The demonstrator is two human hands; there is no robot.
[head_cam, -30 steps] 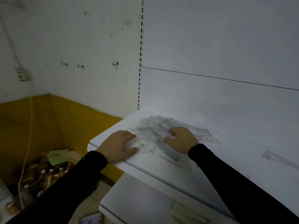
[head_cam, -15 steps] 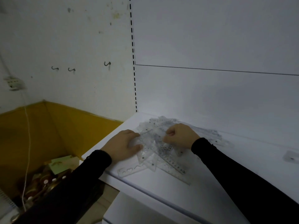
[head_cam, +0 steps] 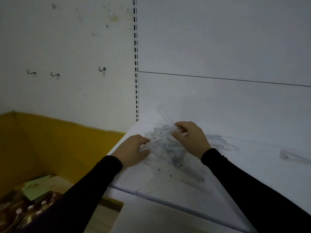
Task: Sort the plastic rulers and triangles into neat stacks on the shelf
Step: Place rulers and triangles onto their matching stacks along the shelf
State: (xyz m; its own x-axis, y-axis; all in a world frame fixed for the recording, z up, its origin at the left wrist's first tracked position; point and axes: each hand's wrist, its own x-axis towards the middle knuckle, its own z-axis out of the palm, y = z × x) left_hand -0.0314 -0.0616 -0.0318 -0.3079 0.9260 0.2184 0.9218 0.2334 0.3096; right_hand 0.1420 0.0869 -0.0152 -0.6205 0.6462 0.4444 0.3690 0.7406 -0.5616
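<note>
Two hands work one tangled pile point(head_cam: 165, 148) of clear rulers and triangles at the left end of the white shelf point(head_cam: 168, 190), close to the back panel. The right hand point(head_cam: 190, 138) pinches a clear ruler point(head_cam: 165, 116) between thumb and fingers, its far end tilted up toward the back panel. The left hand point(head_cam: 133, 150) grips the near left edge of the pile, thumb under and fingers over, which holds the rest down.

To do this step well, I judge the ruler should be drawn out along its own length, not levered upward, since the pieces overlap and a neighbour could ride up with it. The left hand should press flat while the right pulls. The pieces are see-through on a white board (hard to tell one edge from another), so it is wise to free one piece at a time and check its shape before stacking it. A loose ruler point(head_cam: 296, 156) lies well apart to the right; that end looks a fair place for a ruler stack.

As for containers, a box point(head_cam: 30, 204) on the floor at lower left holds what look like brown bottles with pale caps and some green paper; its contents are too dim to tell further.
</note>
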